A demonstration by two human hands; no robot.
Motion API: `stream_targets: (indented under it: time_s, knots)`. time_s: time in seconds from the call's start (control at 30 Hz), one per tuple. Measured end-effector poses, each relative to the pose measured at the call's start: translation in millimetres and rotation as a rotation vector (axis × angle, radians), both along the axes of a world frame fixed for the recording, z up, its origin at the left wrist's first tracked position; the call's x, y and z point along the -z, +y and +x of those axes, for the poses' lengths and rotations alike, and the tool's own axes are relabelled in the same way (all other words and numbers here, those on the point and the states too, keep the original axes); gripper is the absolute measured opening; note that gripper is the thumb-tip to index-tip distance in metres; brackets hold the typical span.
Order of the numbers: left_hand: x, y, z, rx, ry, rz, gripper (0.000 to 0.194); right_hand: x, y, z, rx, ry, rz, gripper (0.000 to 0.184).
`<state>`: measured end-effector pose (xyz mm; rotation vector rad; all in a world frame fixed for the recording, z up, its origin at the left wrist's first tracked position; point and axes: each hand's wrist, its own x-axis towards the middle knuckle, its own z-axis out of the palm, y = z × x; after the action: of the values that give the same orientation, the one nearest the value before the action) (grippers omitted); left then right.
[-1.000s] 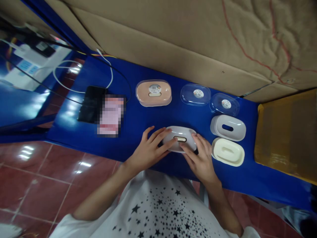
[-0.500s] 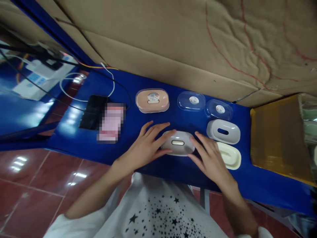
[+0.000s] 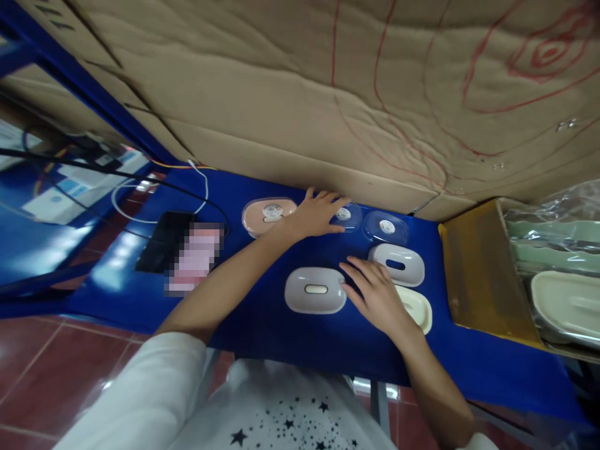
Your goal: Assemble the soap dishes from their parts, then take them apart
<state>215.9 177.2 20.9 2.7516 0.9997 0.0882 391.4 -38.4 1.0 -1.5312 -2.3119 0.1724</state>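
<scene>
My left hand [image 3: 321, 214] reaches to the back of the table, fingers spread over a clear plastic lid [image 3: 355, 220] with a round label. Whether it touches the lid I cannot tell. A grey oval soap dish [image 3: 295, 299] lies in front of me, a cream piece showing through its slot. At its right end is my right hand [image 3: 375, 294], open, fingertips by the rim. Behind that hand lie a pale slotted tray [image 3: 412, 264] and a cream base [image 3: 424, 307], partly hidden. A second clear lid [image 3: 385, 227] sits farther right.
A pink lidded soap dish [image 3: 255, 215] stands at the back left, partly behind my left arm. A dark phone-like slab [image 3: 162, 244] and a blurred pink item [image 3: 195, 256] lie left, near cables. A cardboard box [image 3: 487, 269] with wrapped pieces borders the right; cardboard [image 3: 281, 94] lines the back.
My left hand has left the grey soap dish and moved back and right to the clear lid. My right hand has drawn slightly off the dish. The view has shifted.
</scene>
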Motion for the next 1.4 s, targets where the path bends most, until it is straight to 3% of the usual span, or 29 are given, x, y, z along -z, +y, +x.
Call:
stream_targets:
  time_s: [0.3, 0.47, 0.6, 0.73, 0.83, 0.93, 1.1, 1.4]
  knots:
    - [6.9, 1, -2, 0.021, 0.062, -0.021, 0.084, -5.0, -3, 2, -0.007, 0.015, -0.007, 0.041]
    - [-1.7, -13, -21, 0.028, 0.022, -0.039, 0.081, -6.4, -2, -1, -0.017, -0.005, 0.030, 0.042]
    - [-16.7, -43, -52, 0.030, -0.153, -0.073, 0.077, -12.5, -3, 0, 0.017, 0.030, 0.098, 0.052]
    - [-24.8, -93, -84, 0.034, -0.228, -0.107, 0.077, -18.6, -8, 0, -0.022, 0.080, 0.101, 0.066]
    - [-20.7, -128, -100, 0.071, -0.234, -0.123, 0.076, -20.5, -11, -1, -0.095, 0.083, 0.018, 0.075]
    - [-11.0, -148, -109, 0.079, -0.241, -0.122, 0.073, -19.2, -12, -4, -0.127, 0.075, -0.069, 0.082]
    - [1.1, -155, -113, 0.111, -0.235, -0.116, 0.073, -13.2, -9, -6, -0.146, 0.043, -0.147, 0.088]
    - [6.3, -158, -113, 0.124, -0.227, -0.100, 0.066, -9.2, -7, -6, -0.177, 0.053, -0.214, 0.081]
